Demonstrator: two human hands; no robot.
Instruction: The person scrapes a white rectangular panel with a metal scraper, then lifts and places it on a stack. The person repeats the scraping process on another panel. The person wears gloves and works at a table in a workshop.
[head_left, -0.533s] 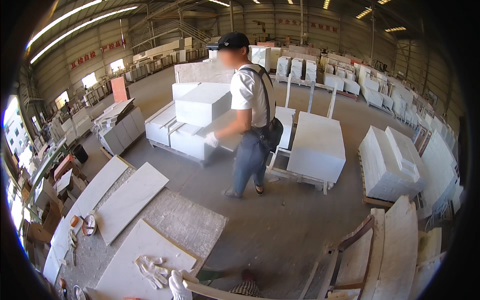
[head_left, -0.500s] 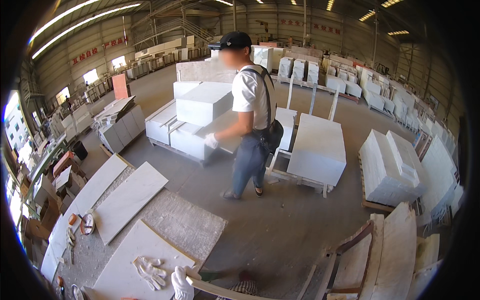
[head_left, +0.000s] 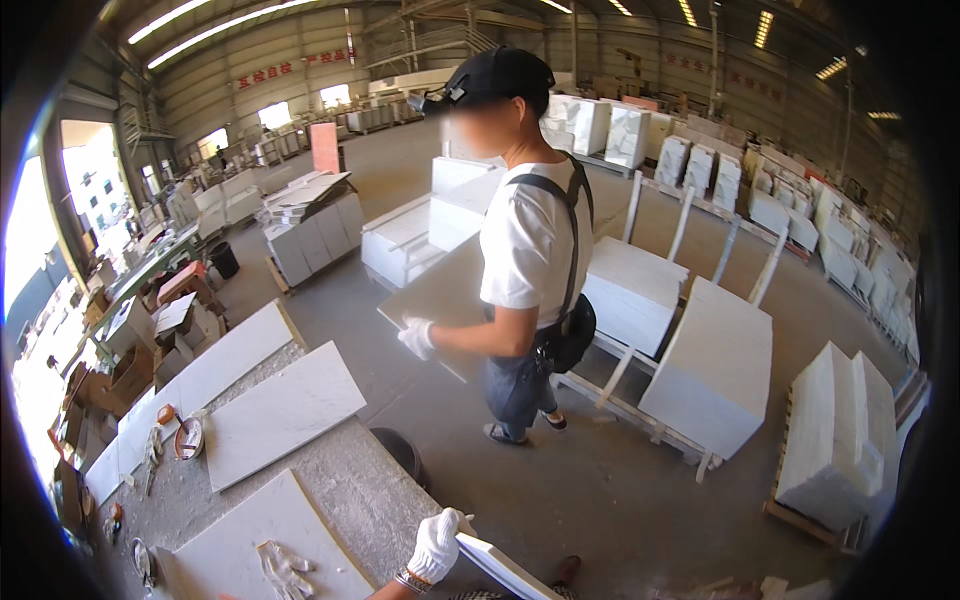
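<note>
My left hand (head_left: 436, 546), in a white knit glove with a bracelet at the wrist, comes in from the lower edge. Its fingers are closed round the end of a white stone slab (head_left: 500, 568) seen nearly edge-on. My right hand is out of the picture. To the left, a pale slab (head_left: 255, 540) lies on the workbench (head_left: 350, 480), with an empty white glove (head_left: 285, 570) on top. Across the floor, a person (head_left: 525, 230) in a cap and white shirt holds a thin pale panel (head_left: 440, 290) with a gloved hand (head_left: 417, 338).
Two more slabs (head_left: 285, 410) (head_left: 200, 390) lie along the bench, beside a bowl (head_left: 188, 438) and another glove (head_left: 153, 450). A dark bucket (head_left: 398, 450) stands by the bench. White stone blocks on a pallet rack (head_left: 710, 355) and a pallet (head_left: 835, 440) stand right.
My view has turned left. My left hand and its slab appear farther right, with the wrist now showing. The person appears closer, and the panel they hold shows more fully.
</note>
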